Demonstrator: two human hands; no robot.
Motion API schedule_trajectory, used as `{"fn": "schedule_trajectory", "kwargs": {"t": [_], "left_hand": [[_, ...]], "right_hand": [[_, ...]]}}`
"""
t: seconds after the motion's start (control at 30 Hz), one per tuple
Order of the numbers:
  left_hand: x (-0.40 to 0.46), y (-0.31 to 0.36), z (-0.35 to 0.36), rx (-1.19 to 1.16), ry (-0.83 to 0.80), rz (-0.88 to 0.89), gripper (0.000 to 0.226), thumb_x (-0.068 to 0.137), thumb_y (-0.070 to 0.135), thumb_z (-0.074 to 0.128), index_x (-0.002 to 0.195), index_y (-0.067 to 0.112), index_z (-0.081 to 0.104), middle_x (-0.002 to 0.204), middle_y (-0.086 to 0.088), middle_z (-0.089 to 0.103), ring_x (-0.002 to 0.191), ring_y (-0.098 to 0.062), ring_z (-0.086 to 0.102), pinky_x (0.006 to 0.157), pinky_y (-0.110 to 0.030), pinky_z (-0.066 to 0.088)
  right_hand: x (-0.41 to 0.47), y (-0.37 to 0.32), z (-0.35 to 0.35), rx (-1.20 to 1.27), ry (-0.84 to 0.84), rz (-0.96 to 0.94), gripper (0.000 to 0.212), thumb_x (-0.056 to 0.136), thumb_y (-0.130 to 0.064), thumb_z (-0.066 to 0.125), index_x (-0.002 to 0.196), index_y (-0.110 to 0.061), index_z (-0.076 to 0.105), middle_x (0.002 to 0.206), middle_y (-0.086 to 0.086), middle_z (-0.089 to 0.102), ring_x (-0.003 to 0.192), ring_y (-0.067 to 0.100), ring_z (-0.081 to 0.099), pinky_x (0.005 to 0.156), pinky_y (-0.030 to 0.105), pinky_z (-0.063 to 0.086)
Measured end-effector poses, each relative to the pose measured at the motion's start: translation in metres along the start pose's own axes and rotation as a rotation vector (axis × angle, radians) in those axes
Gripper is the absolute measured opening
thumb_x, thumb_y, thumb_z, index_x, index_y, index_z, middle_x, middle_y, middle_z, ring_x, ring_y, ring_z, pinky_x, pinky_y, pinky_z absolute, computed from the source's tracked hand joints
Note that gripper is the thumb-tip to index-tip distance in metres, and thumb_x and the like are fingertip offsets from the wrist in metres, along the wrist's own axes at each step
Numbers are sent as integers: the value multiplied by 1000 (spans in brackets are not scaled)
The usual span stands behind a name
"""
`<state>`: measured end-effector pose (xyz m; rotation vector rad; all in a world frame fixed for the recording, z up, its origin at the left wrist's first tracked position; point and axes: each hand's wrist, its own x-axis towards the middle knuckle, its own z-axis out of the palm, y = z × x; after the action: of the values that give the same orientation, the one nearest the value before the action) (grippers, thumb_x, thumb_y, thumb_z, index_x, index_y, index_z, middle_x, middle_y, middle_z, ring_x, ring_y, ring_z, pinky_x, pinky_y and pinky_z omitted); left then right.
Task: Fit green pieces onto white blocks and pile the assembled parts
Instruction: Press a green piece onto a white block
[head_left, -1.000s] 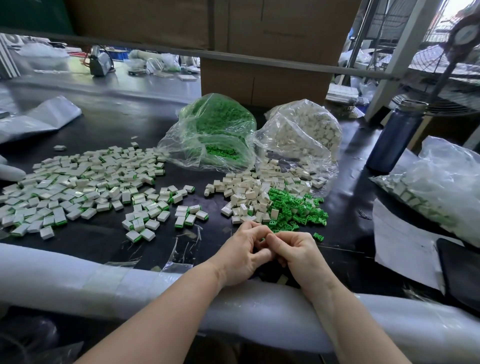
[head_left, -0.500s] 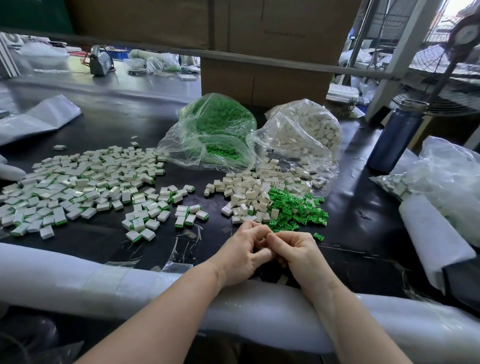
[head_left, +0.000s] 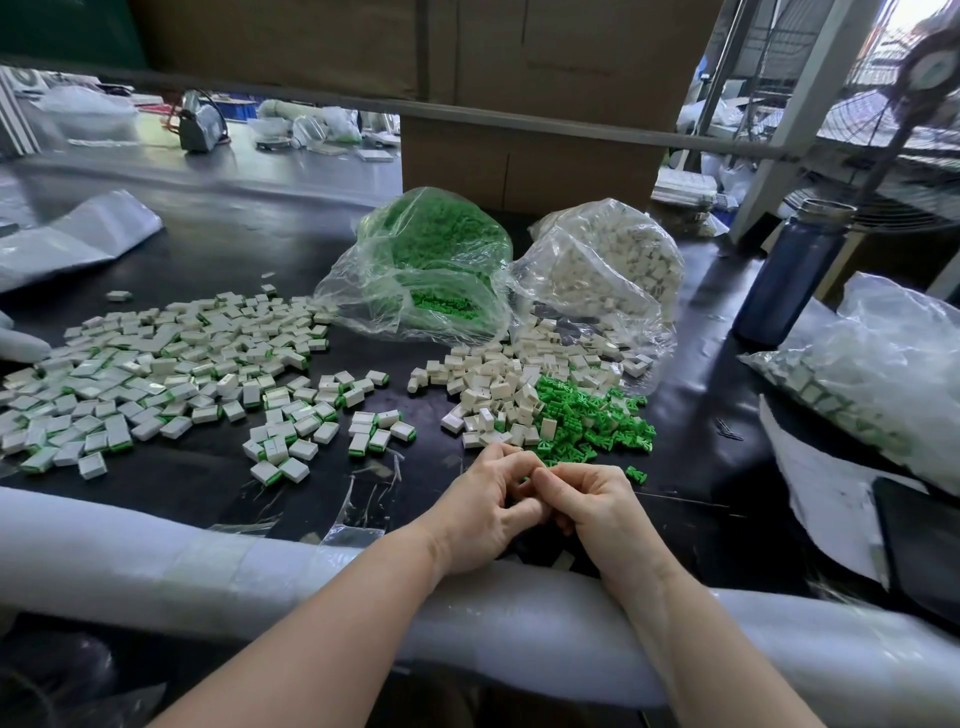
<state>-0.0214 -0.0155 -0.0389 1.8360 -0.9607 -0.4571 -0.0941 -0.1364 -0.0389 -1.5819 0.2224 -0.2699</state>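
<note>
Resting both forearms on the padded white roll (head_left: 156, 566) at the near edge of the black table (head_left: 249, 249), the person held the left hand (head_left: 480, 512) and the right hand (head_left: 592, 506) together, knuckles nearly touching. The fingers (head_left: 506, 467) of both hands were curled inward and met at the tips, and a sliver of green (head_left: 526, 478) showed between them; what else they gripped could not be told, since the fingers hid it. Just beyond the fingertips lay the loose white blocks (head_left: 498, 379), with the loose green pieces (head_left: 587, 421) touching that heap on its right side. One stray green piece (head_left: 636, 474) sat just right of the right hand. The assembled parts (head_left: 156, 374) were spread well off to the left, the nearest few (head_left: 283, 457) lying left of the left hand. Farther back stood a clear bag of green pieces (head_left: 431, 265) and, beside it, a clear bag of white blocks (head_left: 608, 265) spilling toward the heap. A dark blue bottle (head_left: 789, 275) stood upright at the right, near another plastic bag (head_left: 878, 369).
</note>
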Motion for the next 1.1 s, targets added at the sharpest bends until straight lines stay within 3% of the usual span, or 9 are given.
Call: {"fn": "schedule_trajectory", "kwargs": {"t": [0.2,0.3,0.47,0.6,0.73,0.9,1.1], "left_hand": [[0,1,0,0,-1,-7,15,85,8,58,86,23,55,100,1,40,84,-12,47,83,-22,44],[-1,1,0,-20,30,7,13,87,6,56,87,18,56,100,-1,41,82,-11,47,78,-13,42],[-1,1,0,-61,88,13,10,88,11,61,88,21,58,102,0,45,80,-10,49,74,-5,40],[-1,-2,-1,-56,137,-11,12,88,13,61,86,25,58,102,6,44,82,-10,49,77,-6,40],[0,-4,0,-25,142,-28,5,89,14,60,88,19,60,102,7,43,77,-9,48,74,-9,43],[0,-4,-1,17,137,-32,7,89,14,60,94,10,63,107,2,44,77,-11,48,76,-17,46],[0,-2,0,14,131,-47,9,90,15,59,94,9,63,109,-3,47,78,-12,49,79,-21,48]], "right_hand": [[0,-1,0,5,5,2,23,90,-6,56,71,1,69,45,-3,55,39,2,45,40,12,36],[0,1,2,-48,9,-19,25,84,-22,61,70,-5,71,54,6,54,49,8,43,47,18,36],[2,1,3,-65,14,-20,37,79,-42,53,75,-10,71,58,3,59,55,9,53,51,18,43],[3,4,1,-40,97,-16,22,90,-25,56,76,-16,72,65,2,67,62,12,64,51,19,48],[2,5,-3,-67,146,-32,13,86,-7,62,78,-14,69,68,0,70,65,12,67,50,19,49],[2,5,-3,-121,159,-64,13,78,-3,70,70,-13,67,63,1,67,60,9,62,49,19,48],[4,8,-1,-178,163,-59,15,83,-4,65,71,-12,64,65,2,64,58,6,57,48,19,47]]}}
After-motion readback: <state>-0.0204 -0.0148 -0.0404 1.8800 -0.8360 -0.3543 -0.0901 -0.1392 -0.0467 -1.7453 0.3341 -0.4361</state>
